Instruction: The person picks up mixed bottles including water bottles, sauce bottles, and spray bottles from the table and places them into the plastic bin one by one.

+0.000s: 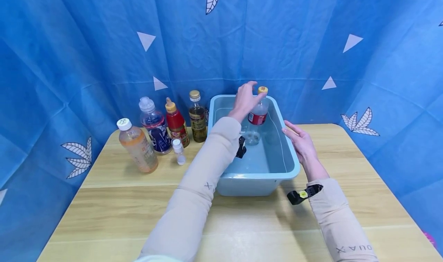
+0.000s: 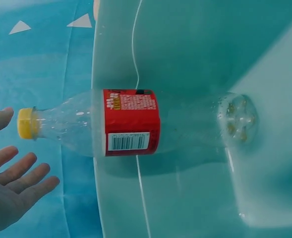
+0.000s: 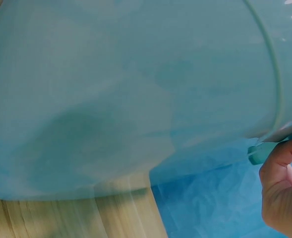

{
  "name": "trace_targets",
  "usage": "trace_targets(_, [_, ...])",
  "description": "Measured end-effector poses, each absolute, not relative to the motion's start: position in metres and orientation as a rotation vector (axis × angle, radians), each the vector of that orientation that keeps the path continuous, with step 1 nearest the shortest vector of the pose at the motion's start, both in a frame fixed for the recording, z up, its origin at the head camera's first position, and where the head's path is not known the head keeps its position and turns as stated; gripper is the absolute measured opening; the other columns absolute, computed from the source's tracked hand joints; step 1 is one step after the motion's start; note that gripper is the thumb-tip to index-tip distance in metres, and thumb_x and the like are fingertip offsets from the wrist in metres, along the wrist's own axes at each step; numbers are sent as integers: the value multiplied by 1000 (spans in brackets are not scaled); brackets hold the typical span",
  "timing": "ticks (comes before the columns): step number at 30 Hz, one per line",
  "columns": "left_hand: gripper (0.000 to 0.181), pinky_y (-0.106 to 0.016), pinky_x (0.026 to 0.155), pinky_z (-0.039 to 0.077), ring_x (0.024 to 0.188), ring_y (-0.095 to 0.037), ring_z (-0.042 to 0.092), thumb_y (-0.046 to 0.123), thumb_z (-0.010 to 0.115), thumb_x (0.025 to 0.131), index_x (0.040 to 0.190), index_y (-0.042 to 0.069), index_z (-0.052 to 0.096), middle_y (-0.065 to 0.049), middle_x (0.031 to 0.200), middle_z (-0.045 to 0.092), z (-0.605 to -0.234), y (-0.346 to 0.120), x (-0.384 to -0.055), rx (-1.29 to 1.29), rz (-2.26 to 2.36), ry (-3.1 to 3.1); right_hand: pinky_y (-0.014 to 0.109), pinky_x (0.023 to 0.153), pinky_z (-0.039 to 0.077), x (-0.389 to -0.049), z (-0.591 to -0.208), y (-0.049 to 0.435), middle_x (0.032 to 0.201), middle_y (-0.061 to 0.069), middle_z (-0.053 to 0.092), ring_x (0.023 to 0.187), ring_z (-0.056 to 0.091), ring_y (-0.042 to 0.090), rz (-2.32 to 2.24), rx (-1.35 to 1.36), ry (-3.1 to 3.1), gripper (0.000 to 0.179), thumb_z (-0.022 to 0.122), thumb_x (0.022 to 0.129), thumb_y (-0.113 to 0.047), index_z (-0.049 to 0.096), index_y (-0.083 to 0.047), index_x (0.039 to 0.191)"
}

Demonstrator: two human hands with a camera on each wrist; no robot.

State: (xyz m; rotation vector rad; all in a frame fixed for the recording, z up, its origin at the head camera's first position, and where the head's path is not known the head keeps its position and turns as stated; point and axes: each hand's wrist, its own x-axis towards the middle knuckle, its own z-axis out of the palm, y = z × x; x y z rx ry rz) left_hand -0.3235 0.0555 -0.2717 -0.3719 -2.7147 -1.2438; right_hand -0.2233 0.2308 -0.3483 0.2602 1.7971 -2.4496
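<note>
A clear plastic bottle with a yellow cap and a red label stands upright inside a light blue plastic basin. My left hand reaches over the basin beside the cap, thumb and fingers spread. In the left wrist view a gap shows between that hand and the yellow cap. On the basin's right side, my right hand grips the rim. Seen from the right wrist, its curled fingers are at the rim, and the basin's outer wall fills most of the view.
Left of the basin stand an orange-tinted bottle, a bottle with a dark blue label, a red sauce bottle, a brown glass bottle and a small white-capped vial. A blue curtain hangs behind the wooden table.
</note>
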Motion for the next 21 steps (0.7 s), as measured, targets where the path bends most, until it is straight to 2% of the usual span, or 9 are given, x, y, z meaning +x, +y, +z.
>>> trace_targets(4, [51,-26,87,41,107,-15,48,32,60,84,128,11,46,-7,121,52,-266,50,-320,-386,-1203,-2714,21,54,50,-223,-349,230,80,-2,67,56,61,9,-2442,263,1803,58,58,86,-16,32,-9,138])
trace_targets(11, [50,-26,88,40,109,-16,47,33,60,84,128,12,46,-6,120,52,-256,39,-311,-429,-1139,-2726,20,51,49,-223,-348,228,77,-2,66,50,57,7,-2441,298,1813,59,60,85,-17,33,-10,137])
trace_targets(21, [50,-26,83,43,106,-18,50,33,60,84,126,10,48,-5,117,54,-243,21,-297,-503,-1198,-2695,22,59,51,-220,-345,227,85,-4,65,69,63,10,-2439,280,1818,60,60,85,-16,31,-9,138])
